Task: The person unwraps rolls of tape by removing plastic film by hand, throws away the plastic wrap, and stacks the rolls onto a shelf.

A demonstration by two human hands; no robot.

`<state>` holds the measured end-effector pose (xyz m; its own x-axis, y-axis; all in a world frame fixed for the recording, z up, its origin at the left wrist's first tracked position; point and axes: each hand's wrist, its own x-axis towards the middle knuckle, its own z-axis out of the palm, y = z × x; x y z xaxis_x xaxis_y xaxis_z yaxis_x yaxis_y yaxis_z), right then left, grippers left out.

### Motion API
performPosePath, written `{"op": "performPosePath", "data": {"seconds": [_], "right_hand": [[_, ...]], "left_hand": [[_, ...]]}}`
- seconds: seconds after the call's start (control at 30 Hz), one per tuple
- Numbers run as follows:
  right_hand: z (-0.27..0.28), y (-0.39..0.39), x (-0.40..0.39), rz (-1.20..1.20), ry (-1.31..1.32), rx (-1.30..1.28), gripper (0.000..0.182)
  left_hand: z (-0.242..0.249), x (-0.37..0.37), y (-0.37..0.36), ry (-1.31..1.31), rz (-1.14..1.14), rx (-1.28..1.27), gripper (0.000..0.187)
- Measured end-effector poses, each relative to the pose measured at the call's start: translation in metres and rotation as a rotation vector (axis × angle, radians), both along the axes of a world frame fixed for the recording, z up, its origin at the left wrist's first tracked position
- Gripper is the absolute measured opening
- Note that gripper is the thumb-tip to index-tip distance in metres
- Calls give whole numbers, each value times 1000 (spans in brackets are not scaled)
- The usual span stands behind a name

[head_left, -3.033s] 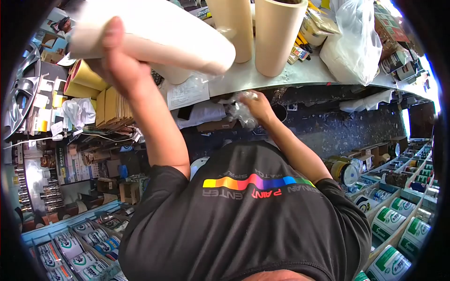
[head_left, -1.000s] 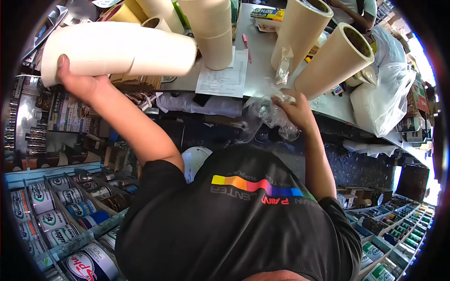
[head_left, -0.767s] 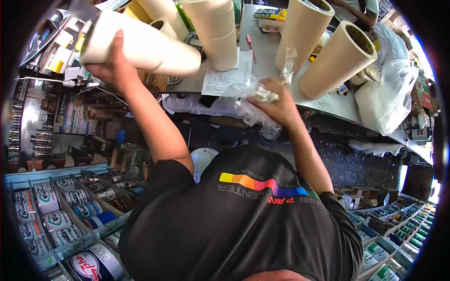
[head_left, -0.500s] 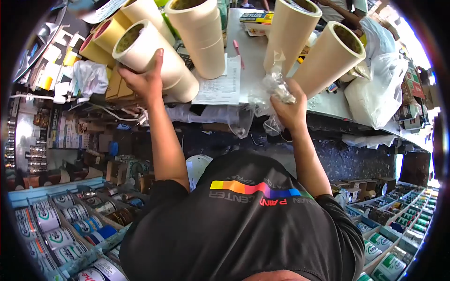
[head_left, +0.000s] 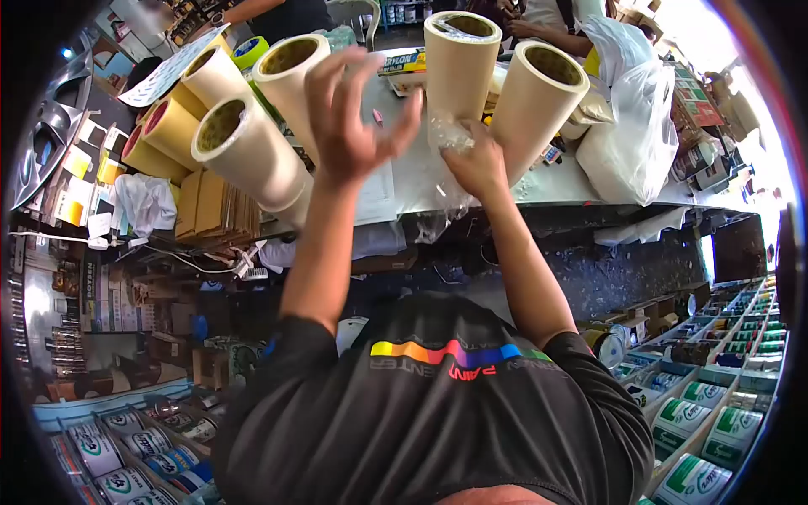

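Observation:
My left hand (head_left: 349,126) is raised over the table with its fingers spread, slightly blurred and holding nothing. It overlaps a tall cream tape roll (head_left: 290,93) behind it; another cream roll (head_left: 252,156) leans beside my left wrist. In my right hand (head_left: 480,160) is crumpled clear plastic wrap (head_left: 450,139), gripped at the foot of an upright cream roll (head_left: 461,71). The wrap spreads up against that roll and hangs toward the table edge. Just right of my right hand stands one more cream roll (head_left: 534,109), tilted. A printed paper (head_left: 377,198) lies partly hidden by my left forearm.
Yellowish rolls (head_left: 168,126) and flat cardboard (head_left: 215,206) crowd the left side. A white plastic bag (head_left: 627,135) stands at the right. Other people (head_left: 568,21) are across the table (head_left: 412,189). Paint cans (head_left: 682,421) fill shelves on both sides below.
My left hand has let go of the left cream roll and moved right, opening in the air. The right hand keeps the plastic wrap, now nearer the upright roll. The view has shifted.

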<state>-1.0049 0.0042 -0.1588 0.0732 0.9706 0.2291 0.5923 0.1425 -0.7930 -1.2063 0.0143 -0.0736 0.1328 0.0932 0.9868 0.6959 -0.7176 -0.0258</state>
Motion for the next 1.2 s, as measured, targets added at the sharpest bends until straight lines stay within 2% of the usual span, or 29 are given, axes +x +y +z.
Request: {"op": "performPosePath", "data": {"seconds": [0.1, 0.13, 0.17, 0.23, 0.27, 0.3, 0.4, 0.47, 0.5, 0.53, 0.57, 0.6, 0.63, 0.67, 0.7, 0.73, 0.77, 0.8, 0.83, 0.9, 0.97, 1.0, 1.03, 1.07, 1.1, 1.13, 1.2], "right_hand": [[5, 5, 5, -64, -58, 20, 54], [2, 8, 2, -72, -61, 28, 54], [-2, 7, 0, -82, -67, 36, 55], [-20, -7, -28, 27, -90, 7, 53], [-26, -13, -40, 78, -105, -2, 52], [-30, -21, -43, 181, -237, 89, 47], [-36, -26, -38, 162, -183, 122, 35], [-46, -43, -33, 190, -174, 146, 32], [-55, -45, -32, 241, -301, 109, 32], [-72, -50, -30, 290, -431, 73, 32], [-91, -57, -30, 337, -557, 32, 32], [-111, -69, -30, 359, -576, 62, 33], [-129, -87, -29, 386, -591, 83, 34], [-136, -97, -21, 315, -449, -10, 34], [-141, -98, -5, 263, -344, -38, 35], [-149, -104, 10, 221, -232, -77, 37], [-147, -107, 25, 109, -159, -163, 47], [-122, -115, 38, 14, 47, -316, 49], [-123, -122, 52, -89, 101, -245, 42], [-131, -117, 87, -127, 825, -158, 31], [-85, -125, 94, -106, 941, 127, 31], [-62, -129, 96, -100, 1272, 57, 35], [-48, -133, 98, -92, 1599, -15, 38], [-72, -123, 132, 66, 1735, -22, 44], [-114, -112, 171, 88, 1318, 93, 46], [-157, -102, 209, 37, 919, 222, 48], [-162, -103, 244, -438, 173, 402, 47]], "left_hand": [[35, 29, 43, 54, -160, -41, 48], [43, 42, 45, 186, 55, 41, 59], [42, 50, 57, 206, -184, -198, 62], [41, 67, 80, 86, -609, -700, 71], [38, 73, 84, 135, -362, -544, 65], [34, 78, 86, 180, -120, -385, 61], [34, 90, 61, 62, -8, -330, 54], [34, 90, 44, 10, -1, -351, 49], [40, 93, 40, -19, -4, -341, 46], [45, 92, 34, -67, 34, -439, 40], [51, 88, 31, -99, 72, -383, 38], [69, 86, 17, -156, -62, -240, 34], [82, 77, 13, -252, -199, -246, 29], [95, 62, 7, -220, -142, -366, 25], [110, 49, -3, -289, -221, -552, 26], [122, 35, -9, -245, -163, -598, 28], [119, 15, -6, -211, -163, -671, 30], [116, -6, -4, -174, -161, -743, 32], [99, -33, 12, -152, -230, -824, 35], [80, -14, 0, -111, -548, -639, 34], [53, -24, 4, 18, -626, -689, 36], [44, -29, 4, 101, -465, -639, 30], [40, -34, 1, -52, -539, -649, 32], [39, -38, -3, -204, -616, -655, 35], [38, -46, 2, -297, -673, -602, 40], [37, -63, 17, -265, -735, -497, 46], [38, -93, 39, -158, -830, -339, 57]]}}
